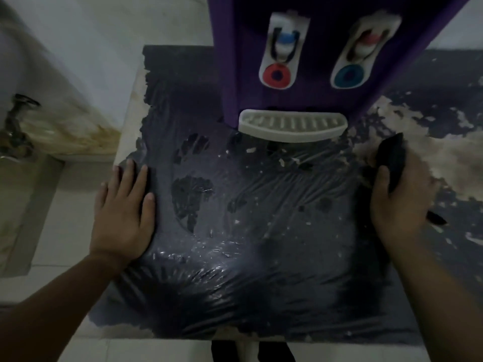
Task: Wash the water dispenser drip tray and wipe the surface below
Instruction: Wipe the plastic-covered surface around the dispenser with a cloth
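Far left, a tap (18, 121) juts from the stained wall. The left hand (125, 210) lies flat and open, palm down, holding nothing, on the left part of the tabletop (261, 231), whose dark, wrinkled, wet-looking covering is peeling at the right. At the far middle stands the purple dispenser (313, 61), its white drip tray (292, 125) seated at its base on the tabletop. The right hand (400, 194) is closed around a dark cloth (392, 158), near right of the tray.

Left hand (125, 212) flat on countertop (261, 231), right hand (400, 197) gripping cloth (393, 158) (dark)
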Tool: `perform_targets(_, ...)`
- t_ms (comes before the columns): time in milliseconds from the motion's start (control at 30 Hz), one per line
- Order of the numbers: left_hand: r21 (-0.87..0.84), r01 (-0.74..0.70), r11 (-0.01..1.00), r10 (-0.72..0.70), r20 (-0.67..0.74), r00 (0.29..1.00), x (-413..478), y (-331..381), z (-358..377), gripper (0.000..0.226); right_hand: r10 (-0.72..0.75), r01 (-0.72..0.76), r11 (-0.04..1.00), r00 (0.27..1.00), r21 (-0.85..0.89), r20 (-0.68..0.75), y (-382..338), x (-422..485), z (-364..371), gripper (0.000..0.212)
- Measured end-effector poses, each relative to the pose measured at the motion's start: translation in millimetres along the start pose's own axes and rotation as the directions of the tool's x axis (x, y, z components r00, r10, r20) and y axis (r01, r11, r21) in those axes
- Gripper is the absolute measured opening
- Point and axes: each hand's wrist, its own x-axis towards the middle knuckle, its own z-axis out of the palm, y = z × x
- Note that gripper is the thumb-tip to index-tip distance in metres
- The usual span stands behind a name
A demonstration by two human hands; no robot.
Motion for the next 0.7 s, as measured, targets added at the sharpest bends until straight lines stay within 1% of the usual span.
perform_targets(67, -0.004, -0.002, 1.0, 0.002, -0.016, 1.0, 0, -1, 2, 0.06, -0.024, 0.025, 0.999, 0.999, 0.036, -0.028, -19, -7, 13, 0.052)
perform_targets(200, 0.009, -0.005, 1.0, 0.005, -0.009, 1.0, 0, -3, 3, 0.059, -0.093, 0.091, 0.992, 0.995, 0.089, 0.023, -86, -41, 42, 0.049)
perform_targets(267, 0.009, -0.005, 1.0, 0.006, -0.012, 1.0, 0, -3, 3, 0.059, -0.167, 0.16, 0.981, 0.984, 0.108, 0.057, -138, -68, 62, 0.047)
perform_targets(333, -0.002, -0.007, 1.0, 0.007, -0.017, 1.0, 1, -3, 3, 0.059, -0.287, 0.27, 0.954, 0.947, 0.126, 0.145, -196, -100, 82, 0.047)
perform_targets(367, -0.007, -0.008, 1.0, 0.007, -0.02, 1.0, 1, -3, 3, 0.059, -0.376, 0.351, 0.925, 0.903, 0.148, 0.207, -221, -118, 91, 0.047)
perform_targets(433, -0.013, -0.01, 1.0, 0.009, -0.021, 1.0, 1, -4, 3, 0.059, -0.558, 0.5, 0.829, 0.764, 0.25, 0.324, -251, -153, 96, 0.047)
perform_targets(467, -0.014, -0.013, 1.0, 0.013, -0.02, 1.0, 1, -5, 3, 0.059, -0.629, 0.553, 0.777, 0.689, 0.3, 0.36, -253, -164, 94, 0.046)
perform_targets(500, -0.011, -0.019, 1.0, 0.019, -0.019, 1.0, 1, -6, 4, 0.06, -0.678, 0.597, 0.735, 0.633, 0.323, 0.374, -246, -168, 88, 0.046)
perform_targets(533, -0.009, -0.026, 1.0, 0.026, -0.019, 0.999, 1, -7, 4, 0.061, -0.705, 0.627, 0.708, 0.603, 0.325, 0.373, -232, -169, 82, 0.046)
perform_targets(567, -0.01, -0.029, 1.0, 0.029, -0.025, 0.999, 1, -6, 4, 0.06, -0.714, 0.639, 0.699, 0.596, 0.321, 0.367, -212, -166, 75, 0.046)
perform_targets(600, -0.011, -0.028, 1.0, 0.027, -0.031, 0.999, 1, -6, 4, 0.059, -0.707, 0.633, 0.707, 0.607, 0.317, 0.365, -190, -160, 66, 0.048)
perform_targets(633, -0.012, -0.024, 1.0, 0.024, -0.033, 0.999, 1, -6, 4, 0.058, -0.682, 0.611, 0.731, 0.636, 0.304, 0.361, -167, -154, 56, 0.049)
perform_targets(700, -0.006, -0.021, 1.0, 0.02, -0.031, 0.999, 1, -6, 3, 0.058, -0.577, 0.525, 0.817, 0.732, 0.238, 0.362, -117, -135, 28, 0.048)
